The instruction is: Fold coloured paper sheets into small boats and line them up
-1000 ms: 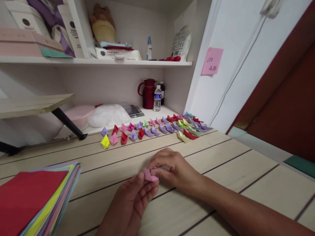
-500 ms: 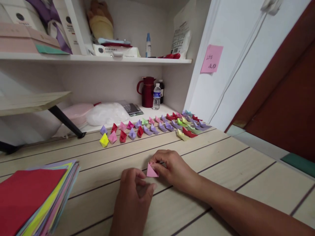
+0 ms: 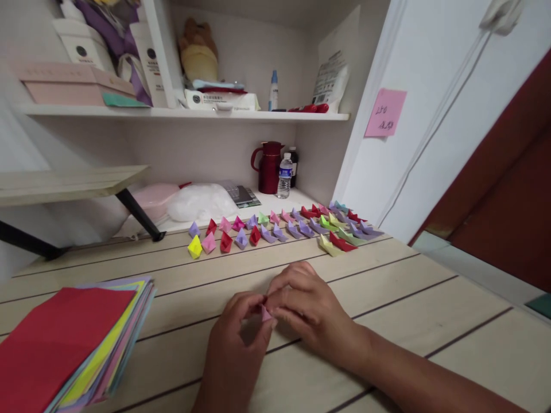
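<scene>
A small piece of folded pink paper (image 3: 266, 314) is pinched between my two hands, low over the wooden table (image 3: 387, 287). The thumb and fingers of my left hand (image 3: 239, 332) close on its left and lower edge. My right hand (image 3: 307, 301) grips it from the other side, its fingers bent and covering much of the paper. Beyond the hands stand rows of folded paper boats (image 3: 241, 239) in several colours. To the left lies a stack of coloured paper (image 3: 73, 332) with a red sheet on top.
Behind the boats, a white shelf holds a dark red jug (image 3: 269, 169), a water bottle (image 3: 284, 178) and a white plastic bag (image 3: 202, 202). A small raised stand (image 3: 73, 180) with black legs is at the left. A pink note (image 3: 385, 113) sticks to the wall.
My left hand has closed onto the pink paper, where before its fingers were apart beside it. More of the paper is now covered by fingers. The view has shifted slightly left.
</scene>
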`<act>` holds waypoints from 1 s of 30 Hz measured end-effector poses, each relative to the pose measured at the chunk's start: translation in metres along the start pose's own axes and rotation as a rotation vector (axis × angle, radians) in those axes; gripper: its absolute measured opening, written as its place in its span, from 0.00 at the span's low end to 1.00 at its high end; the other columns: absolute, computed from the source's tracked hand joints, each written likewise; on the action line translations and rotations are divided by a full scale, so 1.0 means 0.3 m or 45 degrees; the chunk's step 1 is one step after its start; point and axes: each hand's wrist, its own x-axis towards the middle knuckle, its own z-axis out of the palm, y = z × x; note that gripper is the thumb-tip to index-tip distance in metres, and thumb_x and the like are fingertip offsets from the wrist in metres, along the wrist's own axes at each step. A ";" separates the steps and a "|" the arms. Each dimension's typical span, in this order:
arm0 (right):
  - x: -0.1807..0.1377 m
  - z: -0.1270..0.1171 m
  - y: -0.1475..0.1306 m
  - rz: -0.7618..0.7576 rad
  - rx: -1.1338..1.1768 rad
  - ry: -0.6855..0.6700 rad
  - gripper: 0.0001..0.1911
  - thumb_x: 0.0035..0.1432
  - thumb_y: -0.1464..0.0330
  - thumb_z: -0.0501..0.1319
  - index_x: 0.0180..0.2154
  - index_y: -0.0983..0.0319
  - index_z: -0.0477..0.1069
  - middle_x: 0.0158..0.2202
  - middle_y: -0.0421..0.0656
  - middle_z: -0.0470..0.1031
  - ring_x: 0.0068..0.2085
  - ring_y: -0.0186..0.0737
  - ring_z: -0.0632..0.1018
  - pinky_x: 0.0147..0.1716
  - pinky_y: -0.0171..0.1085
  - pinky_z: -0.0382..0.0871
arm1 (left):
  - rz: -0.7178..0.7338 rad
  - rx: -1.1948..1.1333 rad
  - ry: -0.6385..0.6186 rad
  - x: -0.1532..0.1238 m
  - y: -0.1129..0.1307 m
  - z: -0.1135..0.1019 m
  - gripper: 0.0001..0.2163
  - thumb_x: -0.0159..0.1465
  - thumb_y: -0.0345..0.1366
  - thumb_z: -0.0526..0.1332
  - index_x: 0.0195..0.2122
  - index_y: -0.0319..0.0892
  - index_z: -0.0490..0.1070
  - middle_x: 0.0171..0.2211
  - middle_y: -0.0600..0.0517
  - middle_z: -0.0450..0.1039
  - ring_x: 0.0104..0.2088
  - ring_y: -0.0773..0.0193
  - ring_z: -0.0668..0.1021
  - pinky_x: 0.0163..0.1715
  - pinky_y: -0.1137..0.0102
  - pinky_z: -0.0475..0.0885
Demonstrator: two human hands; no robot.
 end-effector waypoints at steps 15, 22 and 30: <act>0.007 -0.025 -0.044 -0.284 -0.148 0.314 0.14 0.63 0.74 0.57 0.44 0.54 0.77 0.39 0.46 0.75 0.43 0.47 0.75 0.44 0.51 0.69 | 0.007 -0.227 0.192 -0.028 0.044 0.012 0.15 0.46 0.25 0.68 0.34 0.49 0.79 0.35 0.51 0.77 0.36 0.58 0.76 0.41 0.69 0.68; -0.005 -0.020 -0.033 -0.241 -0.119 0.186 0.12 0.59 0.78 0.58 0.42 0.59 0.74 0.43 0.48 0.73 0.45 0.48 0.73 0.46 0.50 0.66 | -0.100 -0.196 0.086 -0.023 0.029 0.002 0.12 0.50 0.28 0.66 0.36 0.48 0.76 0.32 0.53 0.78 0.35 0.60 0.78 0.40 0.70 0.69; -0.009 -0.006 -0.031 -0.092 -0.075 0.145 0.11 0.59 0.79 0.58 0.39 0.60 0.72 0.49 0.48 0.72 0.49 0.47 0.72 0.49 0.48 0.63 | -0.205 -0.319 0.048 -0.017 -0.026 0.023 0.17 0.52 0.33 0.67 0.44 0.47 0.73 0.42 0.48 0.78 0.41 0.57 0.79 0.44 0.66 0.70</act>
